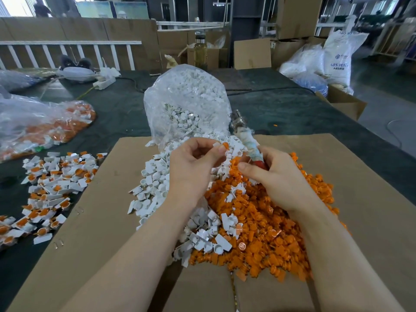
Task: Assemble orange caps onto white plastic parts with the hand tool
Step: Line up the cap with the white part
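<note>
Head camera: a person's bare hands meet above a cardboard sheet (337,176) laid over a dark bench (281,111). The left hand (191,163) pinches a white part (216,145) with an orange cap (225,145) at its end, thumb and forefinger clamped on it, the other fingers curled beneath. The right hand (276,176) grips the tool (247,140), fingers wrapped round its red handle; the cloth-wound shaft rises from the fist to a metal head (glinting, its detail blurred) pointing toward the bench's far edge. Below the hands, near the middle of the cardboard, a heap of white parts (155,176) lies to the left, touching a heap of orange caps (270,233) to the right. A clear bag (186,95) of white parts stands at the cardboard's far edge, spilling into the heap. Off the cardboard's left edge, assembled pieces (51,176) are scattered on the bench, with another bag (45,127) of orange-and-white pieces behind them near the bench's left edge. A bottle (200,50) stands at the far edge.
</note>
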Action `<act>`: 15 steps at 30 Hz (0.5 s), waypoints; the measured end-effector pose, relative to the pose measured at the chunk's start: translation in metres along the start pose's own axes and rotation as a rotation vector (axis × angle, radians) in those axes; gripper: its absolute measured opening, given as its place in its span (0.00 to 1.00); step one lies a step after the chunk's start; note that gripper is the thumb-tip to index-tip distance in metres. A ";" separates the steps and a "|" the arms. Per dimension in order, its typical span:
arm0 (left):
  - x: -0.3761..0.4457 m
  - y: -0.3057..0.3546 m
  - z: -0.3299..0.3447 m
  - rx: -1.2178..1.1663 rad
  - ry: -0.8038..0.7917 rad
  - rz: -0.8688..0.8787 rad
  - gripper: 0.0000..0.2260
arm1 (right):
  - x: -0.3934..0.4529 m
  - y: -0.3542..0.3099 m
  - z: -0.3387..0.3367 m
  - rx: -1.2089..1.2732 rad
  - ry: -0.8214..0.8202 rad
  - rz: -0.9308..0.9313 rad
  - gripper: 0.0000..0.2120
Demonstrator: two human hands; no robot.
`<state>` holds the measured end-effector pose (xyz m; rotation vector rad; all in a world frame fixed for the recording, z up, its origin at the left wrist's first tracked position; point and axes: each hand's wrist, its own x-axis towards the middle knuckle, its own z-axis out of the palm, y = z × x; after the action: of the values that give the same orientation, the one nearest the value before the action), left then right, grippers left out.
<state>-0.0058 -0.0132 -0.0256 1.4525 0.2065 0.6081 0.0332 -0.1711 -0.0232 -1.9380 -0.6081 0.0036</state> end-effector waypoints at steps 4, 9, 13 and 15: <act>0.006 0.001 -0.008 -0.171 -0.021 -0.015 0.03 | -0.001 0.001 -0.006 -0.064 -0.144 0.013 0.04; 0.010 -0.002 -0.011 -0.202 -0.058 0.006 0.03 | -0.001 -0.001 -0.005 -0.116 -0.225 0.035 0.07; 0.010 -0.003 -0.012 -0.211 -0.087 0.013 0.04 | -0.002 -0.002 -0.005 -0.134 -0.263 0.028 0.07; 0.010 -0.003 -0.012 -0.218 -0.093 0.012 0.07 | -0.002 -0.002 -0.005 -0.172 -0.260 0.005 0.05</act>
<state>-0.0026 0.0025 -0.0279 1.2679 0.0565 0.5535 0.0322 -0.1751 -0.0200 -2.1234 -0.7969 0.2152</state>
